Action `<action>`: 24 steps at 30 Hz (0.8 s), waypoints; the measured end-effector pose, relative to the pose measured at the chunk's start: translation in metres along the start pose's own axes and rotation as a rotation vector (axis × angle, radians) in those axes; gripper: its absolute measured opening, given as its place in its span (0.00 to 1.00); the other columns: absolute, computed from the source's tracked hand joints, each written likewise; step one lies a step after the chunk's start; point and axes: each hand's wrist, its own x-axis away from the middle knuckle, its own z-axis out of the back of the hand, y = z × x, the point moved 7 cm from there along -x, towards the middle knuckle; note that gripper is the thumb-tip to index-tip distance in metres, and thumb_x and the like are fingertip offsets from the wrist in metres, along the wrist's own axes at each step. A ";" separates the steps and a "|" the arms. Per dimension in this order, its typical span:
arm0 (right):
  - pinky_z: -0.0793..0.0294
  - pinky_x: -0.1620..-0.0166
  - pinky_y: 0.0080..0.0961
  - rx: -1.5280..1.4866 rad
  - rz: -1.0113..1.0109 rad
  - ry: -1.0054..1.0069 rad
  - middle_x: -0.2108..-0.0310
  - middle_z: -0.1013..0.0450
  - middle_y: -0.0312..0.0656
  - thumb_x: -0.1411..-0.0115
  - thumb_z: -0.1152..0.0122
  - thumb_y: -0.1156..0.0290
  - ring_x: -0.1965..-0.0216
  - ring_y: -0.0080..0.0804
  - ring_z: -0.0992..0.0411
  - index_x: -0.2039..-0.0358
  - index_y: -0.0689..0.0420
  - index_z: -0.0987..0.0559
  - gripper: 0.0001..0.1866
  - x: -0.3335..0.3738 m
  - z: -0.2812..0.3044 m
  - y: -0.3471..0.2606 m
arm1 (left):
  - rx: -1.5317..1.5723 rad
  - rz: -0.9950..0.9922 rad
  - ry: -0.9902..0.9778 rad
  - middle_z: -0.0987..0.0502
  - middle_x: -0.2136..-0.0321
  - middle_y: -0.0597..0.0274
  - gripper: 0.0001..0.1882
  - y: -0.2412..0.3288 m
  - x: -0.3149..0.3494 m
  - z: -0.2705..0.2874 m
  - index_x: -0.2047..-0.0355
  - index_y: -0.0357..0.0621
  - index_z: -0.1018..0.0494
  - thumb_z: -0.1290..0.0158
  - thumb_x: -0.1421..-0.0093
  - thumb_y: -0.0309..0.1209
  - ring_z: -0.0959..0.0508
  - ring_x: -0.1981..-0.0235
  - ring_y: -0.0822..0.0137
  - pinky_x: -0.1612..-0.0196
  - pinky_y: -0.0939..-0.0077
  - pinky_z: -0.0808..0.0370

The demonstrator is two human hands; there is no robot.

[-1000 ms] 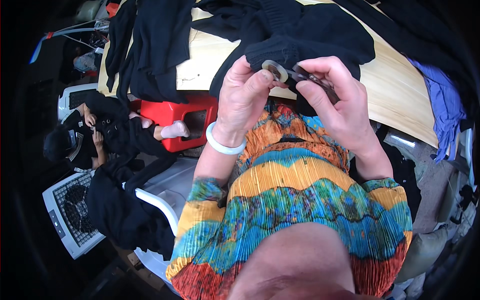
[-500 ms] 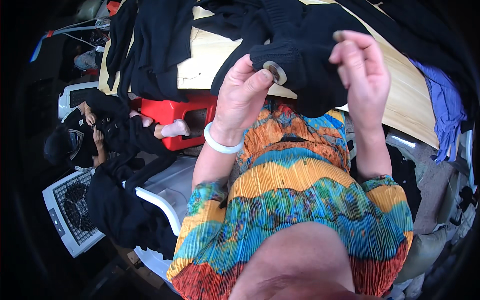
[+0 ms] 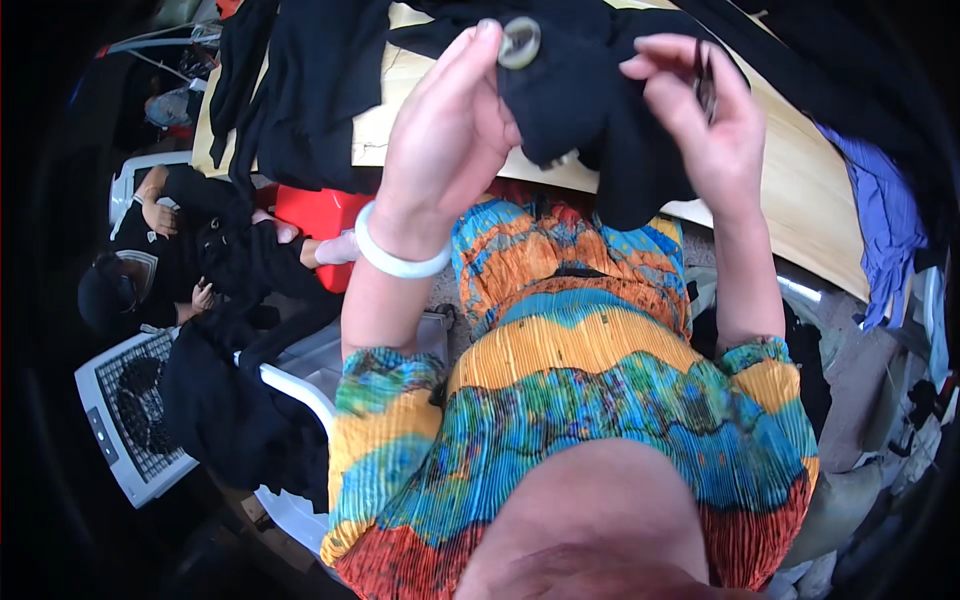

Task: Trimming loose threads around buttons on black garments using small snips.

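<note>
Toward one o'clock, the black garment (image 3: 570, 105) looks soft, limp and light, best pinched beside the hard, slippery-looking button (image 3: 519, 42) at twelve. The left hand's (image 3: 445, 130) grip there is unclear; toward two, the right hand's (image 3: 722, 140) grip holds a dark tool (image 3: 707, 90).

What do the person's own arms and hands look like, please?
The left hand and right hand are both ungloved, and a smooth white bangle circles the left wrist. The left sleeve and right sleeve are short, finely pleated and patterned in yellow, blue and green.
</note>
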 end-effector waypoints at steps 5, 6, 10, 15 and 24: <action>0.31 0.62 0.16 0.128 0.004 -0.017 0.64 0.29 0.43 0.56 0.36 0.75 0.62 0.22 0.31 0.56 0.60 0.32 0.25 0.012 -0.017 0.009 | 0.466 0.193 -0.404 0.32 0.54 0.52 0.18 0.007 -0.022 -0.011 0.52 0.37 0.39 0.68 0.36 0.36 0.32 0.51 0.62 0.46 0.68 0.38; 0.31 0.61 0.15 0.112 -0.041 -0.018 0.65 0.29 0.42 0.54 0.37 0.75 0.63 0.21 0.31 0.57 0.61 0.31 0.22 0.008 -0.016 0.020 | 0.429 0.149 -0.335 0.32 0.54 0.52 0.18 0.002 -0.031 -0.001 0.53 0.36 0.39 0.67 0.37 0.36 0.32 0.52 0.62 0.46 0.68 0.37; 0.33 0.61 0.13 -0.141 -0.140 0.036 0.68 0.29 0.34 0.49 0.42 0.76 0.67 0.16 0.33 0.62 0.65 0.30 0.14 0.000 -0.008 0.015 | 0.193 0.076 -0.154 0.28 0.62 0.54 0.21 -0.021 -0.030 0.007 0.57 0.35 0.36 0.67 0.37 0.41 0.27 0.60 0.65 0.56 0.73 0.31; 0.33 0.63 0.11 -0.142 -0.195 0.058 0.70 0.29 0.34 0.49 0.42 0.75 0.69 0.14 0.33 0.63 0.64 0.29 0.13 -0.003 0.003 0.004 | 0.004 0.027 -0.144 0.27 0.64 0.61 0.17 -0.026 -0.002 -0.011 0.59 0.38 0.32 0.63 0.38 0.38 0.28 0.63 0.73 0.58 0.78 0.32; 0.32 0.59 0.15 -0.634 -0.330 -0.076 0.67 0.28 0.39 0.50 0.44 0.78 0.65 0.21 0.30 0.61 0.64 0.28 0.14 -0.006 -0.006 -0.025 | 0.107 0.011 -0.259 0.28 0.63 0.60 0.13 0.001 0.034 -0.047 0.57 0.36 0.35 0.59 0.40 0.28 0.26 0.63 0.72 0.59 0.77 0.28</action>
